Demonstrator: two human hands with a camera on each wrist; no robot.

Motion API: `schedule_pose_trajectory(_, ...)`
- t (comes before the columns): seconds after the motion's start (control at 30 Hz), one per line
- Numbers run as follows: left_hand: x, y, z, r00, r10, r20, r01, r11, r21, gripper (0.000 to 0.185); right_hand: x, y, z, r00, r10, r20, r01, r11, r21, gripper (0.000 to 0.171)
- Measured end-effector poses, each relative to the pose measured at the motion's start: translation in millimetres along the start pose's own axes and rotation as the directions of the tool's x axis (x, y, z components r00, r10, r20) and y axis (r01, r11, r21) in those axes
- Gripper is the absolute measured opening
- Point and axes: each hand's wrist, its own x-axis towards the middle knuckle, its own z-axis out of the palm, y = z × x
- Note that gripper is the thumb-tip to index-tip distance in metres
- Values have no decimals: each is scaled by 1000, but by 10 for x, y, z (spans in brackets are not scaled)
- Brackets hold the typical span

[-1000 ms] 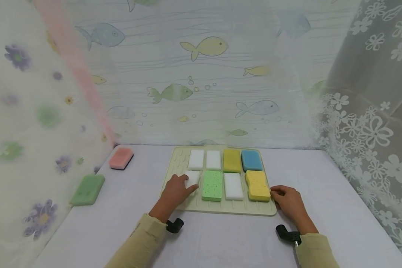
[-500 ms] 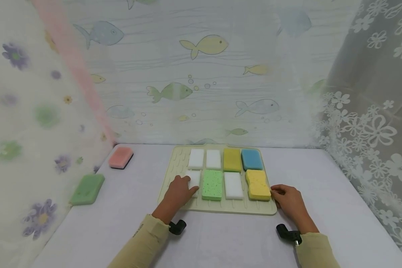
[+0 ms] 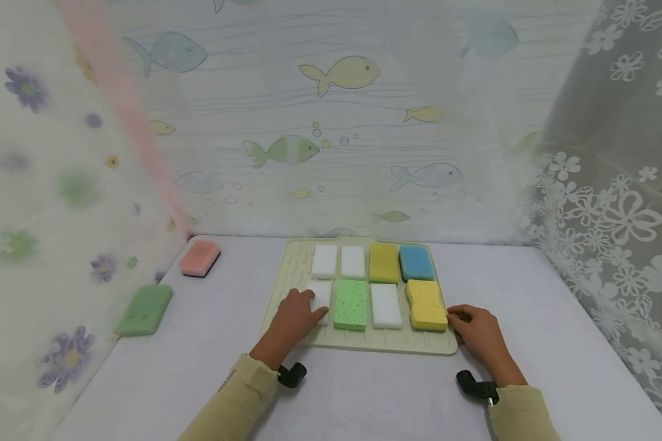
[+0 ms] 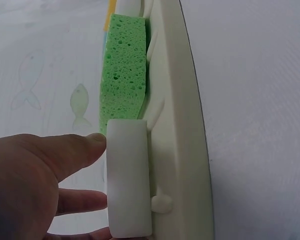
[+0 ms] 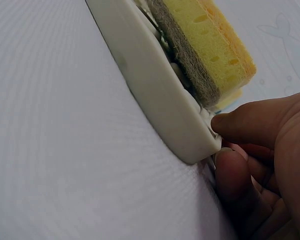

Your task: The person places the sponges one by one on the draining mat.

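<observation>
On a pale cream ridged draining tray [image 3: 320, 340], sponges lie in two rows. My left hand [image 3: 289, 318] spans the front-left white sponge [image 4: 129, 180], thumb and fingers against it; the sponge lies flat on the tray. A light green sponge [image 3: 350, 305] is right beside it, followed by another white sponge [image 3: 386, 306]. At the tray's right edge, my right hand [image 3: 477, 327] pinches the rim between thumb and finger, just beyond the yellow sponge [image 3: 426, 306]. The right wrist view shows that sponge's greyish scouring side [image 5: 190, 55] facing down.
Two white sponges [image 3: 324, 261], an olive-yellow one [image 3: 384, 264] and a blue one [image 3: 417, 263] form the back row. A pink sponge [image 3: 200, 258] and a green sponge [image 3: 145, 310] lie on the white tablecloth [image 3: 375, 398] to the left. Printed curtains [image 3: 336, 141] hang behind.
My left hand has shifted slightly right and settled with the white sponge squarer to its neighbours. The right hand stays at the tray's edge.
</observation>
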Motion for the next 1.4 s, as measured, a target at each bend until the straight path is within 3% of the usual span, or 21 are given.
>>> schedule_pose_trajectory(0.53,4,-73,-63,1000,17,1,-17,1000,3,51,-8,14,-3,1000,-6,7,6,1000,-3,42)
schedule_pose_trajectory(1.07,8,-382,-328,996,26,-80,-18,994,107,48,-18,6,-3,1000,5,11,-6,1000,1,43)
schedule_pose_trajectory(1.4,61,-709,-506,993,-59,-104,77,980,182,52,-16,9,-1,1000,13,10,-13,1000,-1,44)
